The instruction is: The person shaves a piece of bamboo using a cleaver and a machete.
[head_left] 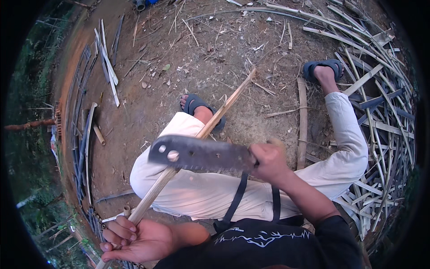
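My left hand, at the lower left, has its fingers wrapped round a long pale wooden stick. The stick slants up and to the right across my thigh, its far end near the ground. In my right hand is a machete with a broad dark blade that has several holes along it. The blade lies across the stick from the right and hides part of it; whether the two touch I cannot tell. A slight blur runs over the blade and my right hand.
I sit with bent legs in light trousers and dark sandals. A large pile of split strips covers the right side. On the left, long dark poles lie beside pale strips. A flat piece of wood rests between my feet.
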A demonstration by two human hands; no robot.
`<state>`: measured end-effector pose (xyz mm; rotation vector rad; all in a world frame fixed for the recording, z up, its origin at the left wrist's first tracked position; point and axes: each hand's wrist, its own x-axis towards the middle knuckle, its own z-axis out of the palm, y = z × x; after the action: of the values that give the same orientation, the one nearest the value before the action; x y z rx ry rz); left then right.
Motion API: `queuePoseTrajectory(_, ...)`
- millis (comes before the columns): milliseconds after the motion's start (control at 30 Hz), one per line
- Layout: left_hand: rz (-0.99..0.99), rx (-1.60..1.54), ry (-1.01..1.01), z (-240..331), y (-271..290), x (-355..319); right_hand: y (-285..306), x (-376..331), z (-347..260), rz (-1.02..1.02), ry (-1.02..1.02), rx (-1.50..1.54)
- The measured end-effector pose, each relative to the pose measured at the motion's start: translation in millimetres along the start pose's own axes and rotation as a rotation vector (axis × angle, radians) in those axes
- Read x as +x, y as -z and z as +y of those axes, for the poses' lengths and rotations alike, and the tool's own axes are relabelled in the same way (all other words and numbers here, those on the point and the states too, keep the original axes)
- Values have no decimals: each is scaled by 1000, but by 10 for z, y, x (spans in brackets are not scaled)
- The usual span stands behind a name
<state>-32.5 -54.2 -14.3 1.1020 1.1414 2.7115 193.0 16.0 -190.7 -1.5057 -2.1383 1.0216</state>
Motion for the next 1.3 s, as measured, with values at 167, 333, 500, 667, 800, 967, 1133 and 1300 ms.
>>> queuePoseTrajectory(167,-4,26,-57,-4,-113,-108,-167,485,914,56,-270,-117)
queuePoseTrajectory(333,-4,-16,-28,26,11,-61,-105,221,354,27,13,-15)
queuePoseTrajectory(500,-9,11,-40,-30,-103,-131,-281,679,1698,103,-393,-53)
queuePoseTrajectory(667,2,-2,-16,1,-15,-81,-204,657,988,83,-206,-71)
queuePoseTrajectory(800,1,3,8,-62,-81,-17,-352,908,1647,94,-442,-79)
queuePoseTrajectory(967,-144,-70,55,-19,144,160,-481,808,1676,40,-452,-14)
queuePoseTrajectory(1133,-99,-53,202,-98,-5,279,-394,421,601,61,-167,156)
queuePoseTrajectory(1300,-244,-37,41,-221,24,224,-100,188,-134,124,227,194)
